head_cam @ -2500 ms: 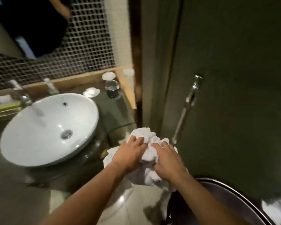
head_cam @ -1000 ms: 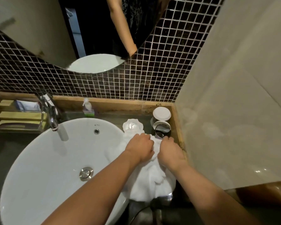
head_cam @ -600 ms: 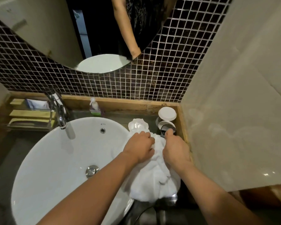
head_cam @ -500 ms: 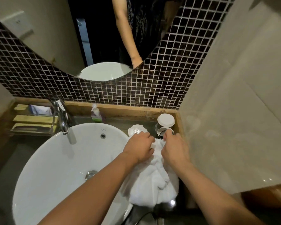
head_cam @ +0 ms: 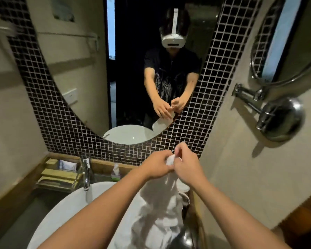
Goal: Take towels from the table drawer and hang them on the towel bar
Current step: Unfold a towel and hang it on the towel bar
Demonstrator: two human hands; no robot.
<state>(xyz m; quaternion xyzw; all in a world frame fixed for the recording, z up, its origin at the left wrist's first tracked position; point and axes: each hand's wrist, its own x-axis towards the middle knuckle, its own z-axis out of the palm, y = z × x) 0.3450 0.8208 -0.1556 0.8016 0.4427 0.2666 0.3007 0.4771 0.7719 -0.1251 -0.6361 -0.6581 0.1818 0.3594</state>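
I see the left hand point(head_cam: 157, 166) and right hand point(head_cam: 188, 167) with fingers point(head_cam: 178, 150) pinched on the top of a white towel point(head_cam: 166, 205); it hangs over the right rim of the white basin point(head_cam: 75, 209); the basin's contents are hidden.

Dark counter point(head_cam: 32, 209): white basin point(head_cam: 65, 212), faucet point(head_cam: 85, 175), small bottle point(head_cam: 115, 171), wooden tray point(head_cam: 57, 175) on it.

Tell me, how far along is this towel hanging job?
Done: one white towel is out and in hand. In hand: the left hand and right hand pinch its top edge together, raised above the sink, with the rest hanging down. Left: it hangs on nothing yet; a rail shows blurred in the mirror. Whether more towels remain can't be seen.
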